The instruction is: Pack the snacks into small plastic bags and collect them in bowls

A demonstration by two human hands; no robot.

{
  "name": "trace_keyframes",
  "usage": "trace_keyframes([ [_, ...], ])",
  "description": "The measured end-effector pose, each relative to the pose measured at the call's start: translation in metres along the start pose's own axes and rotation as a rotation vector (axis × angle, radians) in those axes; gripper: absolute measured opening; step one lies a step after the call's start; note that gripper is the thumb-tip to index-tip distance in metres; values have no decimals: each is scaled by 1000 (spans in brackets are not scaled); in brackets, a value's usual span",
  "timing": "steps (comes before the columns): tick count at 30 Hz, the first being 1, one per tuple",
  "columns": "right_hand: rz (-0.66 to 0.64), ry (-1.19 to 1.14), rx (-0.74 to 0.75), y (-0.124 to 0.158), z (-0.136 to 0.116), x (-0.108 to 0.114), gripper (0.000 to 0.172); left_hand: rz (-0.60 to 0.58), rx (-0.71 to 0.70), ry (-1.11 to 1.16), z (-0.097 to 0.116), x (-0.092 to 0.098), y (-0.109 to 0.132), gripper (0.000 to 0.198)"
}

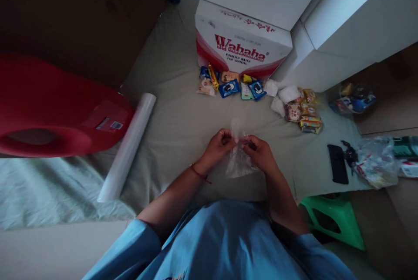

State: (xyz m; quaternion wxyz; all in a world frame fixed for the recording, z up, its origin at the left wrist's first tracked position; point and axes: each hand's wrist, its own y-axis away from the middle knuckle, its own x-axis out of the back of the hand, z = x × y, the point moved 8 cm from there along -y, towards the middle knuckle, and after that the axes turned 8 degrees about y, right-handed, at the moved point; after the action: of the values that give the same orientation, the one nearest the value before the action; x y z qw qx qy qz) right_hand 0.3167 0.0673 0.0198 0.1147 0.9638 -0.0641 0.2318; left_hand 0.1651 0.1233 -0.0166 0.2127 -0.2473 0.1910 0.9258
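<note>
A clear plastic bag (241,164) hangs between my two hands, above the cloth-covered surface (183,110). My left hand (219,146) pinches the bag's upper left part, and a red string bracelet is on that wrist. On the other side my right hand (259,151) is closed on the bag's upper right part. The bag spreads out below the fingers; its contents, if any, cannot be made out. Beyond the hands, small snack packets (229,88) lie in front of a white and red Wahaha carton (241,49).
A plastic roll (129,149) lies at the left beside a red container (65,101). More packets (294,113) and white wads (289,94) sit to the right. Further right are a black phone (338,163), a filled plastic bag (377,162) and, below, a green stool (339,223).
</note>
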Motion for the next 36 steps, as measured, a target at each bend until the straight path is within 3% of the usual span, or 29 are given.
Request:
trace_keyframes([
  [8,184,-160,-264,27,36,29,32,48,54,201,-2,9,-1,32],
  [16,83,-151,-183,42,34,34,38,24,203,402,-5,6,-2,27],
  [19,17,-94,-139,47,32,35,40,40,264,384,-7,6,-2,33],
  [23,-74,-5,-108,46,35,37,41,6,218,305,-3,3,-1,35],
  [25,38,84,-101,41,39,51,44,-6,198,296,-2,2,0,37],
  [28,431,313,-55,41,31,83,44,-20,190,331,-1,0,1,39],
  [30,642,455,20,51,12,91,35,-32,181,359,0,-1,1,39],
  [32,656,502,108,57,-10,77,28,-43,161,375,1,-2,1,38],
  [36,259,327,194,50,-34,5,32,-109,85,337,6,-11,6,33],
])
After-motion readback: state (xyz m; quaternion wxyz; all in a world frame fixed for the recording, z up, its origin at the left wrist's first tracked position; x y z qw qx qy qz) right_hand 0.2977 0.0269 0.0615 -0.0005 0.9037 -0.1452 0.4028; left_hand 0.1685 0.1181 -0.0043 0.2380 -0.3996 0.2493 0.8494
